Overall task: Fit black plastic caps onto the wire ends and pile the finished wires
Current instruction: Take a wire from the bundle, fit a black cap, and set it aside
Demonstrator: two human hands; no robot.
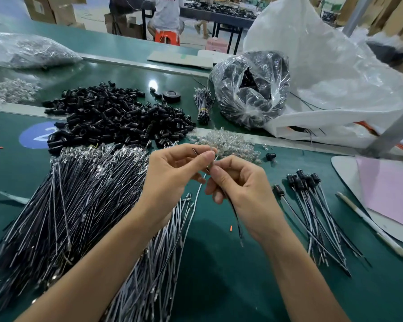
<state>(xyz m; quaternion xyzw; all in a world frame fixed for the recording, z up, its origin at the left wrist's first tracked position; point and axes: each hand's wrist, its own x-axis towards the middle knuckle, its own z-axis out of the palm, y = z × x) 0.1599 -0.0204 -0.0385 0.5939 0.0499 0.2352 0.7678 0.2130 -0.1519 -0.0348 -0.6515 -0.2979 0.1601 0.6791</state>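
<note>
The left hand (172, 175) and right hand (241, 191) are together pinching one thin black insulated wire (236, 216) between curled fingertips, near heaped stubby black plastic caps (116, 117).

A heap of black plastic caps (116, 117) lies behind the spread of thin uncapped wires (68, 205) on the green table (219, 275). The small pile of capped wires (316, 205) lies right.

Bright, even overhead light glares on the green table (130, 75), with wide-angle bending and softness at the edges.
</note>
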